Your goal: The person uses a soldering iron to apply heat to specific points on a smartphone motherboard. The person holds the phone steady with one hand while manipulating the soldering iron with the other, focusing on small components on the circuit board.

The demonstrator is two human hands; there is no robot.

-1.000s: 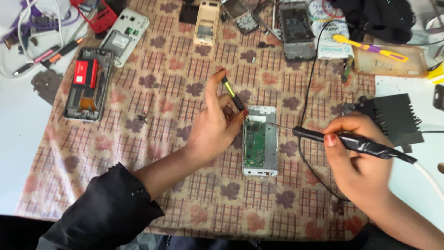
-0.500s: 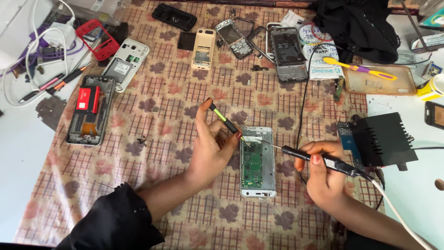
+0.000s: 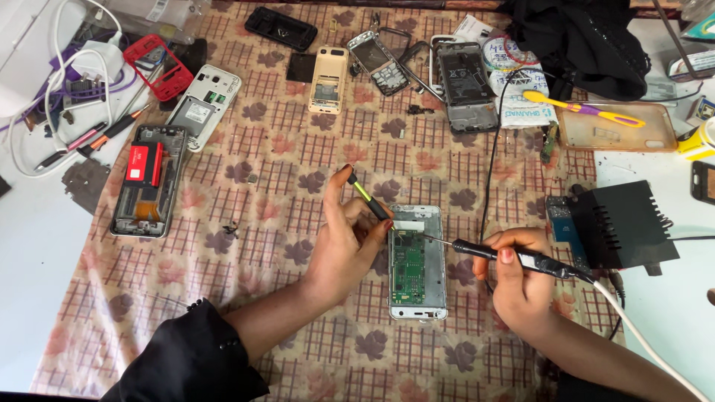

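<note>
An opened phone (image 3: 417, 262) lies face down near the middle of the counter (image 3: 246, 298), on a checked, flower-patterned cloth (image 3: 283, 186). Its back cover is already off, and the green circuit board (image 3: 409, 266) is laid bare inside the silver frame. The left hand (image 3: 345, 238) is closed around tweezers (image 3: 369, 199) with a yellow-green grip, held at a slant so that the tip comes down at the upper left corner of the board. The right hand (image 3: 519, 279) is clenched on a black soldering iron (image 3: 514, 257), whose thin tip is brought in from the right to the same upper edge of the board; whether it actually touches cannot be told. A white cable runs from the iron off the lower right, and a black soldering station (image 3: 622, 223) stands just beside the right hand.

Judged from this, the stripping-down is done and the work on the board itself is in hand: a small part near the top edge appears to be under treatment. Reassembly is left, since no cover is seen close to the phone. Other stripped phones (image 3: 149, 182) and loose shells (image 3: 328, 78) lie well apart along the far and left sides of the cloth.
</note>
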